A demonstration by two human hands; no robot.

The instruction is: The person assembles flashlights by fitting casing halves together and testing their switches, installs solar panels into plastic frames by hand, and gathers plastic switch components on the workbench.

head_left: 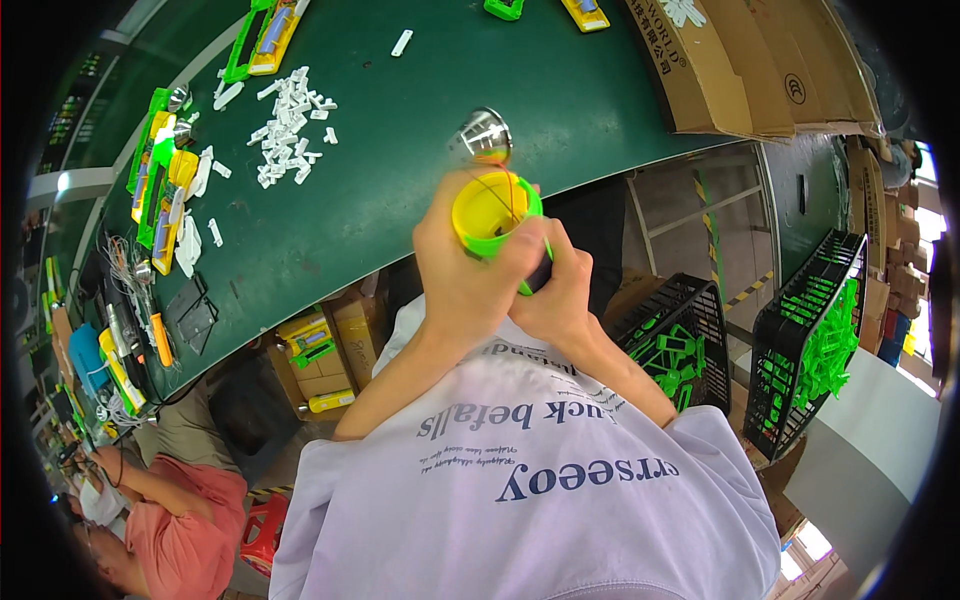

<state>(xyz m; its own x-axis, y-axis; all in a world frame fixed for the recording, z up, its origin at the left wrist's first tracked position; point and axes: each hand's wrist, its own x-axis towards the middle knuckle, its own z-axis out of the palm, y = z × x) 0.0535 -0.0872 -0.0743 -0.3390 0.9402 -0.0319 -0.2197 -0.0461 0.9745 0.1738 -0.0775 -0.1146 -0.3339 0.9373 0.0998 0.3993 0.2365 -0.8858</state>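
Both my hands are closed around a yellow and green flashlight housing (470, 215), held in front of my chest at the table's near edge. Its round yellow opening faces up, rimmed in green. My left hand (452, 265) wraps its left side, with the thumb across the front. On the right and underneath, my right hand (562, 290) grips it, partly covering a dark part. A shiny silver reflector (486, 135) sits just beyond the opening, joined to it by thin red and dark wires (505, 180). The lower part of the housing is hidden by my fingers.
Small white plastic pieces (290, 125) lie heaped on the green table (370, 190). Green and yellow flashlight parts (160, 190) line its left side, near an orange-handled tool (161, 340). Cardboard boxes (700, 70) stand right, above black crates (800, 340) of green parts. A person (185, 520) sits lower left.
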